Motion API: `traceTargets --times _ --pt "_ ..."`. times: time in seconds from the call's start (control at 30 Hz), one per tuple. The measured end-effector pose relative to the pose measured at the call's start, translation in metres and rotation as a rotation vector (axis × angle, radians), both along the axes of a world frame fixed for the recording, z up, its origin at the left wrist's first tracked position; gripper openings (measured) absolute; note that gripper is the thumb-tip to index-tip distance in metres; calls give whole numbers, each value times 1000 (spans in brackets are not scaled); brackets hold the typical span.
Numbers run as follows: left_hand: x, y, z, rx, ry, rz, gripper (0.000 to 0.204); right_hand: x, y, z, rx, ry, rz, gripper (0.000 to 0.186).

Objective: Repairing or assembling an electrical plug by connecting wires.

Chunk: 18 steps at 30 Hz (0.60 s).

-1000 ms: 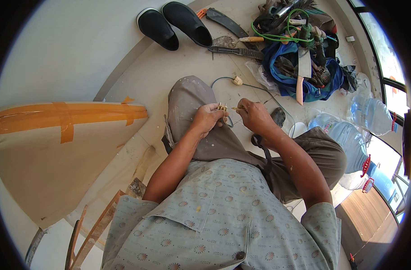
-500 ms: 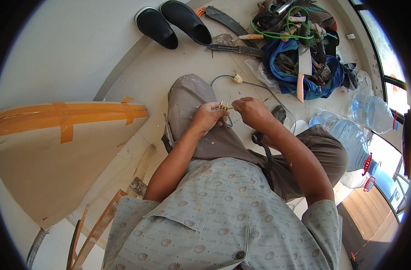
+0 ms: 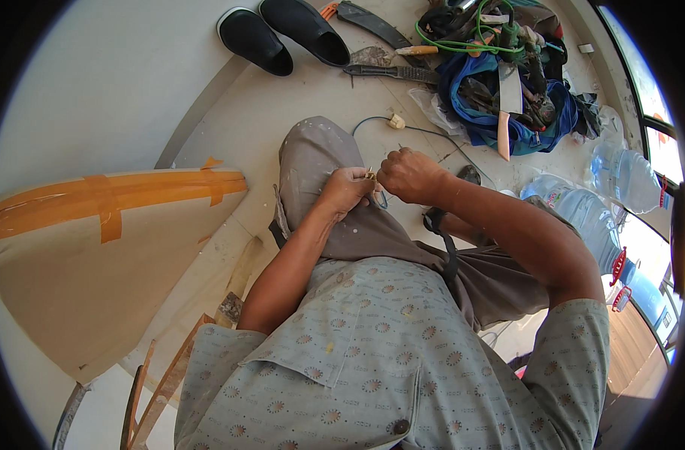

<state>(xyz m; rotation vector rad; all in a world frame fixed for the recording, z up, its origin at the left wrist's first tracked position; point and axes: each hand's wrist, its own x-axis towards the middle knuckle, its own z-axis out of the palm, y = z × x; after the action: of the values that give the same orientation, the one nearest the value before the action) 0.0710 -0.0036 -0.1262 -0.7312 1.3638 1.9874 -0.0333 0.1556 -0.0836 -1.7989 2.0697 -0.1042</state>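
Observation:
My left hand is closed over my bent knee, pinching a small brass-coloured piece with prongs, mostly covered by fingers. Right against it, my right hand is curled into a fist with its knuckles up. A thin tip pokes out above the right fist, but what the fingers grip is hidden. Just under the hands, a short bit of blue-grey cord shows against the brown trousers.
Beyond my knee lie a cable with a beige plug, black shoes, a rasp and a handsaw. A blue tool bag holds a cleaver. Large water bottles stand right, a taped cardboard-like panel left.
My right hand has turned over to knuckles up, and its elbow has swung outward to the right. The brass-coloured piece is more covered now. My left hand stays in place.

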Motion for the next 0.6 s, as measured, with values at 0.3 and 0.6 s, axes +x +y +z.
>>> traceTargets --times 0.3,0.6 --pt "5 2 -7 -56 -31 -1 22 6 0 -15 98 -241 -201 9" --pt "8 10 -15 -224 11 -31 19 20 -7 -21 288 -420 -617 14"
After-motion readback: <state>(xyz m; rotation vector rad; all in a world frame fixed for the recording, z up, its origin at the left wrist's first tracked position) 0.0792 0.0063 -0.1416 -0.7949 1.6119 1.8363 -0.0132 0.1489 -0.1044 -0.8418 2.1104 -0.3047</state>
